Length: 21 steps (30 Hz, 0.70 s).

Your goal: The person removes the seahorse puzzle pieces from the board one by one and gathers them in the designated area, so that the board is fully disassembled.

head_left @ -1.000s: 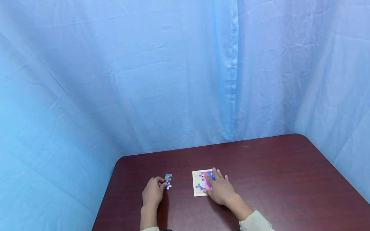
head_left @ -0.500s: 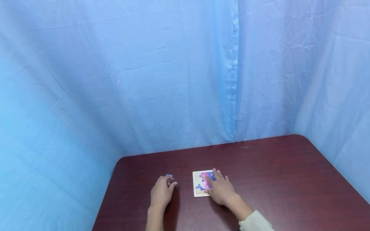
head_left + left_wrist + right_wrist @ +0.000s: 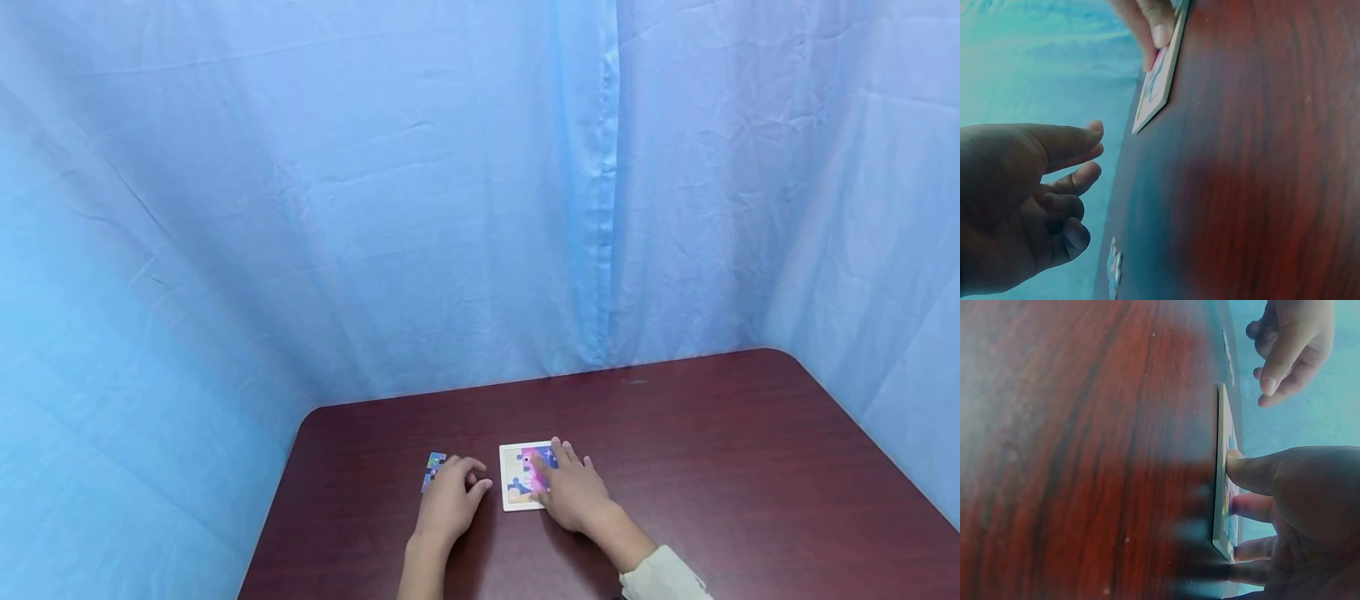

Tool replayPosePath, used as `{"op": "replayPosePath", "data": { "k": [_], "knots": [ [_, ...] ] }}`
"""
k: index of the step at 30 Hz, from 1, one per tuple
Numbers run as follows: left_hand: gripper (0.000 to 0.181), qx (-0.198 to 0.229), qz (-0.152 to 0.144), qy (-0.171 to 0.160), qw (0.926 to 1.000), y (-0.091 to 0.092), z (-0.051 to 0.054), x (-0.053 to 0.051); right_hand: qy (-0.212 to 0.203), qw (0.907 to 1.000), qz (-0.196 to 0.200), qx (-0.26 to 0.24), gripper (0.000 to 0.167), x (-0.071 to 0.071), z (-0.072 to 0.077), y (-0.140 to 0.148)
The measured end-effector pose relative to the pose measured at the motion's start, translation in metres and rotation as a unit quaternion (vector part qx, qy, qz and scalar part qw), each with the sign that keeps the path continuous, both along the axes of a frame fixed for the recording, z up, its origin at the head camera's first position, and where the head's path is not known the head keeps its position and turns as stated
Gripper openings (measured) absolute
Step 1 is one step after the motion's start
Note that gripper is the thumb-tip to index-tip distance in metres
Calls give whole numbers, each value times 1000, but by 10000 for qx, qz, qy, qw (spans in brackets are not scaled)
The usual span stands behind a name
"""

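Framed puzzle (image 3: 515, 465) laid flat on the dark red bench (image 3: 675, 450), pressed by the spread fingers of the right hand (image 3: 576, 493), left hand (image 3: 448, 500) held just beside it with fingers loosely bent, loose pieces (image 3: 437, 458) partly hidden by the left hand, bench backed by blue curtains (image 3: 450, 208).

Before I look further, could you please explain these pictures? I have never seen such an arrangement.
There is no machine: a person works with two bare hands. The wide picture comes from a camera on the head; the two closer ones come from cameras on the wrists. On the dark red table lie a partly filled puzzle board and, to its left, loose puzzle pieces. The right hand rests on the board. The left hand is between pieces and board; I see nothing in its fingers, but something small could be hidden.
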<state>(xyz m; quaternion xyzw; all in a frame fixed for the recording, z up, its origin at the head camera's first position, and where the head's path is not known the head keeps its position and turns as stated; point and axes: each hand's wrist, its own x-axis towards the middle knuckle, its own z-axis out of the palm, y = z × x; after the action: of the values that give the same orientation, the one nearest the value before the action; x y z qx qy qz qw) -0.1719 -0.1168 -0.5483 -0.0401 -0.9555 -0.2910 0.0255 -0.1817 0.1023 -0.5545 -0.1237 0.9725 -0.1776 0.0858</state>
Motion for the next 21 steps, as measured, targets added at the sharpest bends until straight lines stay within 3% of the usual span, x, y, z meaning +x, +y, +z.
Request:
{"op": "replayPosePath", "data": {
  "k": [13,21],
  "knots": [
    [37,-75,-581,60,9983,21,-8,0,16,10000,39,65,57,0,0,0],
    [39,-201,-660,61,9976,32,-12,-1,49,10000,19,22,56,1,1,-1]
  ]
}}
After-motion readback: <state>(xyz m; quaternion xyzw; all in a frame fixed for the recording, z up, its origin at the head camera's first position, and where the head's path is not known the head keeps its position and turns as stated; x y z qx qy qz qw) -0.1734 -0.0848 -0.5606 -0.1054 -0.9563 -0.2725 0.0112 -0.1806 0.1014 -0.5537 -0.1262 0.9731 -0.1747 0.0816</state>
